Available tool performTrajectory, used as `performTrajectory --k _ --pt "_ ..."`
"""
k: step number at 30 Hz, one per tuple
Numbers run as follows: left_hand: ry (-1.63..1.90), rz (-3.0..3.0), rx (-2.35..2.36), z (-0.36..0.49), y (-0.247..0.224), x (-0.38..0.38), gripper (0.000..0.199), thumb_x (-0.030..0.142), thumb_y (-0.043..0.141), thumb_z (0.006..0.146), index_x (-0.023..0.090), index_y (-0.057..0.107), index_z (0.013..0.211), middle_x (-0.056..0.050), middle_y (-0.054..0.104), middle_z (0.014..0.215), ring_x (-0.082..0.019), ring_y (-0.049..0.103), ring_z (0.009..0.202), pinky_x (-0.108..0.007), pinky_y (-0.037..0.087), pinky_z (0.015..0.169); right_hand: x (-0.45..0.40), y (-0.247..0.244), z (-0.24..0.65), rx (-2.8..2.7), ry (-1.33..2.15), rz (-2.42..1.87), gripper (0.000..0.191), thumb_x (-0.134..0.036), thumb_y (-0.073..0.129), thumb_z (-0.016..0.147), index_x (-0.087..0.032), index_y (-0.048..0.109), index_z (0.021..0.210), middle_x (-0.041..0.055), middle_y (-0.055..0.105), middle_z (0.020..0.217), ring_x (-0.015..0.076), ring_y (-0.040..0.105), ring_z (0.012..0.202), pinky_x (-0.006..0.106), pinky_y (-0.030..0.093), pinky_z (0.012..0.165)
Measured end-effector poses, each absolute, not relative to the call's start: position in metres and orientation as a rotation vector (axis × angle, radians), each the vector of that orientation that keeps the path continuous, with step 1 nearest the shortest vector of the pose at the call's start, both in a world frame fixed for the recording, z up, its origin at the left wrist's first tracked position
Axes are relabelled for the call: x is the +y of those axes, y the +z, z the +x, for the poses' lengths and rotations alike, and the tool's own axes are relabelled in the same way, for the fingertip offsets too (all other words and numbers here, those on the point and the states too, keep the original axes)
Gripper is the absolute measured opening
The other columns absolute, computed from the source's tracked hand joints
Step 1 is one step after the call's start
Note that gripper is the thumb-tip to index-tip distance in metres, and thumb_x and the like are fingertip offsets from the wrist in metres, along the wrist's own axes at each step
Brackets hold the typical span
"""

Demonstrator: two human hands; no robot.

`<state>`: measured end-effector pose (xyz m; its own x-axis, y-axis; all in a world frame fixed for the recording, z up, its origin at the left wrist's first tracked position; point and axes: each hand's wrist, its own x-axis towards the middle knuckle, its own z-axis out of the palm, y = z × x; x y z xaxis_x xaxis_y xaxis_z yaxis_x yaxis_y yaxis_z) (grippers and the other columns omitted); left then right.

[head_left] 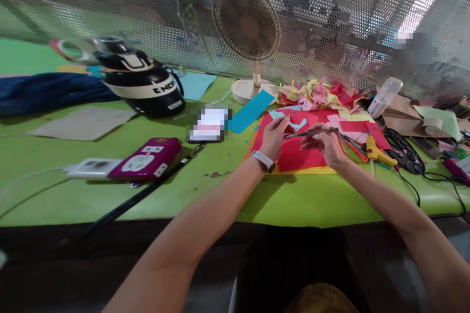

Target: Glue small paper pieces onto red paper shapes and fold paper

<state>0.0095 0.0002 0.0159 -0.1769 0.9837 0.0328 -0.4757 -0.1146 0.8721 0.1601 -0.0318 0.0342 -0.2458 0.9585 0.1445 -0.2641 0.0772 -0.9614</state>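
Note:
My left hand (pixel 275 136), with a pale watch band at the wrist, is closed in a pinch over the red paper (pixel 301 159). Whatever sits between its fingertips is too small to make out. Held in my right hand (pixel 325 144) are slim dark tweezers (pixel 306 133), lying nearly level, their tip reaching the left fingertips. Beneath both hands, red sheets rest on yellow-orange paper. Light-blue paper scraps (pixel 299 123) with small dots lie just behind the hands.
A fan (pixel 249 24) stands behind a blue strip (pixel 253 110) and a heap of paper scraps (pixel 319 95). On the right lie a yellow glue gun (pixel 380 151) and cables. Leftward are a phone (pixel 209 123), a purple power outlet box (pixel 147 159) and a black jug (pixel 141 80).

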Motion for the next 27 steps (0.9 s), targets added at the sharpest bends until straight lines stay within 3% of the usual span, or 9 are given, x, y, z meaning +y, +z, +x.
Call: performTrajectory --k 5,10,18,22,27 --pt "1.47 0.831 0.914 0.007 0.019 -0.004 0.023 0.036 0.077 0.069 0.018 0.064 0.072 0.006 0.051 0.046 -0.008 0.046 0.039 -0.021 0.04 0.043 -0.024 0.037 0.158 -1.299 1.391 -0.765 0.02 -0.036 0.062 0.071 -0.023 0.053 0.082 -0.0047 0.066 0.061 0.0132 0.065 0.052 0.026 0.055 0.056" --pt "1.457 0.996 0.956 0.006 0.021 -0.006 0.024 0.038 0.077 0.07 0.018 0.064 0.069 0.007 0.046 0.041 -0.007 0.038 0.032 -0.021 0.027 0.034 -0.024 0.041 0.153 -1.333 1.319 -0.819 0.035 -0.05 0.072 0.07 -0.022 0.054 0.082 -0.0057 0.063 0.061 0.0106 0.062 0.051 0.024 0.055 0.054" --pt "1.53 0.927 0.988 0.0 0.023 0.001 0.022 0.038 0.071 0.074 0.019 0.061 0.067 0.008 0.038 0.035 -0.007 0.031 0.03 -0.023 0.02 0.034 -0.017 0.061 0.166 -1.264 1.049 -0.812 0.028 -0.046 0.068 0.075 -0.022 0.055 0.08 -0.0028 0.064 0.071 0.0117 0.064 0.057 0.025 0.053 0.052" --pt "1.624 0.834 0.926 -0.009 0.025 0.008 0.026 0.042 0.074 0.073 0.022 0.058 0.069 0.01 0.035 0.036 -0.007 0.031 0.032 -0.024 0.021 0.036 -0.007 0.086 0.19 -1.18 0.884 -0.804 0.025 -0.048 0.055 0.084 -0.023 0.057 0.087 -0.0013 0.066 0.077 0.0125 0.067 0.068 0.026 0.053 0.059" --pt "1.708 0.761 0.857 -0.01 0.027 0.011 0.025 0.043 0.073 0.076 0.024 0.058 0.073 0.01 0.04 0.042 -0.007 0.038 0.036 -0.024 0.03 0.039 0.019 0.091 0.204 -1.117 0.912 -0.826 0.046 -0.063 0.043 0.088 -0.022 0.061 0.095 -0.0007 0.067 0.075 0.0102 0.065 0.063 0.022 0.049 0.054"
